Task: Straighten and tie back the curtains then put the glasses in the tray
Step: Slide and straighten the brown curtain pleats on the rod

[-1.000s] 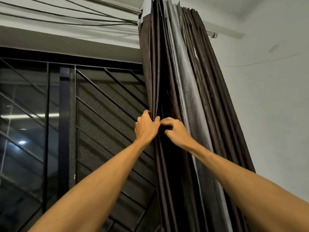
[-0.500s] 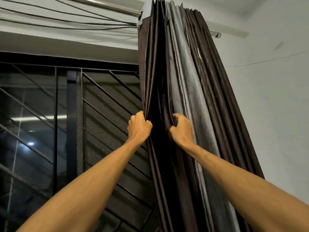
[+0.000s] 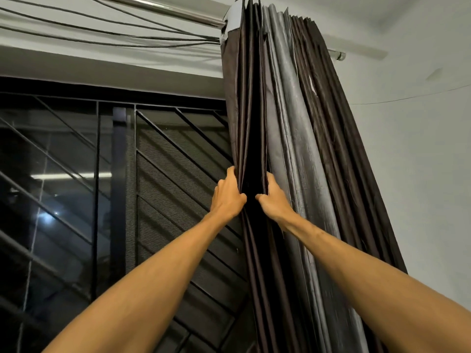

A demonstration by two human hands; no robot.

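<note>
Curtain (image 3: 300, 138) looks soft, floppy, slippy; bunched at right end of rod (image 3: 158, 8). Left hand (image 3: 227, 196), right hand (image 3: 274, 200) each squeeze folds. Best grab whole bunch, mid-height.

Curtain (image 3: 293, 128), above the fingers (image 3: 230, 178): no readable writing.
Window grille (image 3: 97, 200), left of them: no readable writing.
Wall (image 3: 420, 149), right of them: none.
</note>
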